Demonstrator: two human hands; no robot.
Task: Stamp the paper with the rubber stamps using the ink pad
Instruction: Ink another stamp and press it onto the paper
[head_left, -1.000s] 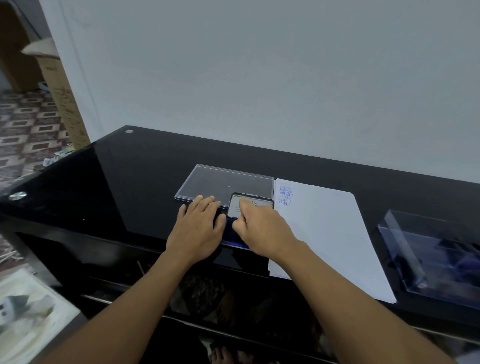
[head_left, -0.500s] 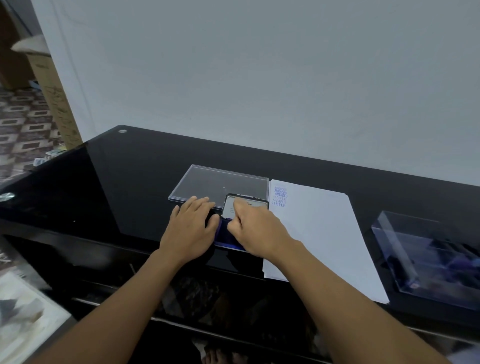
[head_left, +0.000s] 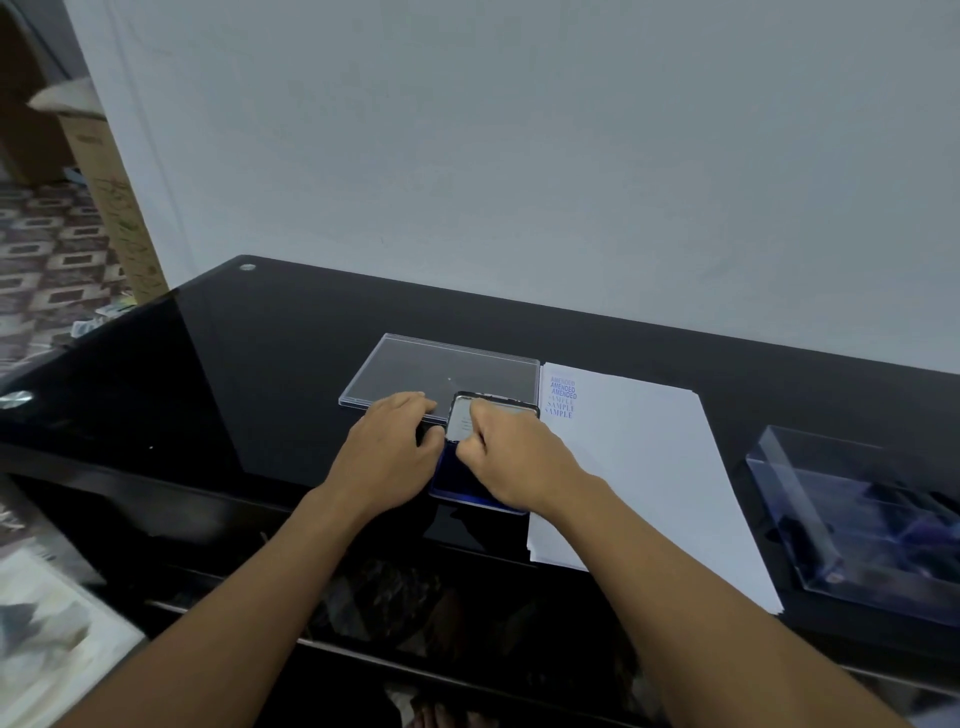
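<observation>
Ink pad (head_left: 470, 483) sits open near the table's (head_left: 260, 364) front edge, its metal lid (head_left: 460, 415) tipped up at the back. We see the L hand (head_left: 384, 447) lying beside it, fingers relaxed, thumb touching the pad's left side. R hand (head_left: 514, 457) is over the blue pad w/ fingers curled down; it covers whatever is under them, so we can't tell if it grips anything. Clear lid (head_left: 441, 371) lies flat just behind both hands. Paper stack (head_left: 639, 467) is just right of the pad, w/ blue prints (head_left: 562, 397) at its far-left corner. Clear box (head_left: 857, 519) is at the right edge, apart from the paper.
</observation>
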